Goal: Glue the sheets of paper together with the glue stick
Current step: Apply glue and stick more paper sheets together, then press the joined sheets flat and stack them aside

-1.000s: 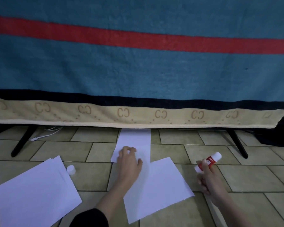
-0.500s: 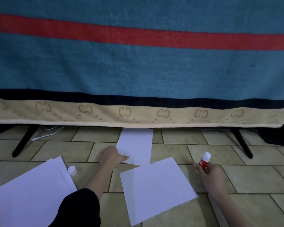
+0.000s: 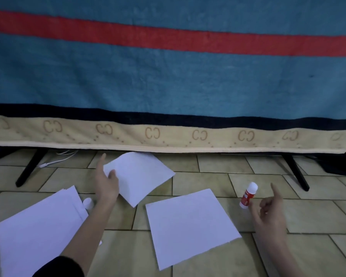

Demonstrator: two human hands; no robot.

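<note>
My left hand (image 3: 106,183) pinches the near left edge of a white sheet (image 3: 142,173) and holds it bent, lifted off the tiled floor. Flat on the tiles in front of me lies a second white sheet (image 3: 190,224). The red and white glue stick (image 3: 248,194) stands uncapped and slightly tilted on the floor to its right. My right hand (image 3: 269,214) is just right of the stick, index finger raised, thumb tip by the stick's base, not wrapped round it. The white cap (image 3: 87,202) lies beside my left wrist.
A stack of white sheets (image 3: 36,230) lies at the near left, partly under my left forearm. A blue, red-striped blanket (image 3: 168,80) hangs across the back over two black legs (image 3: 29,169) (image 3: 296,172). A white cable (image 3: 56,159) runs under it.
My left hand has lifted the far sheet off the floor and turned it. My right hand has set the glue stick upright on the tiles and loosened its grip.
</note>
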